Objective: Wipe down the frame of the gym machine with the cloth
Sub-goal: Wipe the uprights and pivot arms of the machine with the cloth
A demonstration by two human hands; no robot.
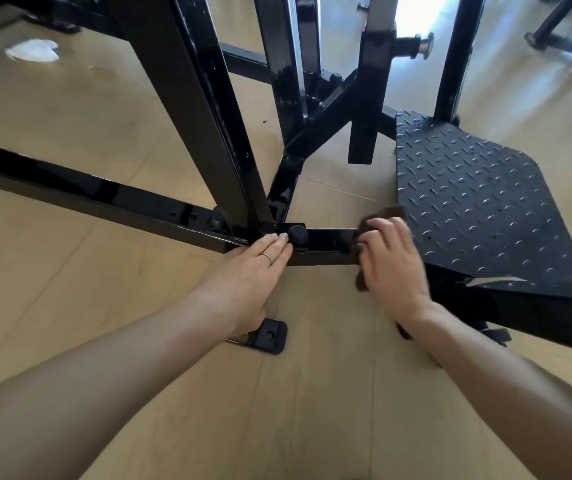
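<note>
The gym machine's frame (80,197) is made of shiny black metal bars with square sides. One long bar lies low over the floor (52,133), and other bars rise up from it and cross each other. The right hand (393,261) has its fingers curled around a dark brown cloth (386,213), which looks soft, and holds it on the low bar, just beside the near edge of the foot plate (478,188). The hand looks a bit blurry, so how tight it grips is hard to tell. The left hand (253,268) lies flat with its fingers straight and pressed together, resting on the same bar where the slanted post meets it. Its fingertips touch a round black knob (296,234). One finger has a thin ring (267,257). The foot plate is dark metal with small raised bumps all over. A flat black foot (266,336) of the machine sits on the floor under the left wrist. The floor is smooth and tan, like wood. Something white and crumpled (31,50) lies on the floor near the far left corner.
</note>
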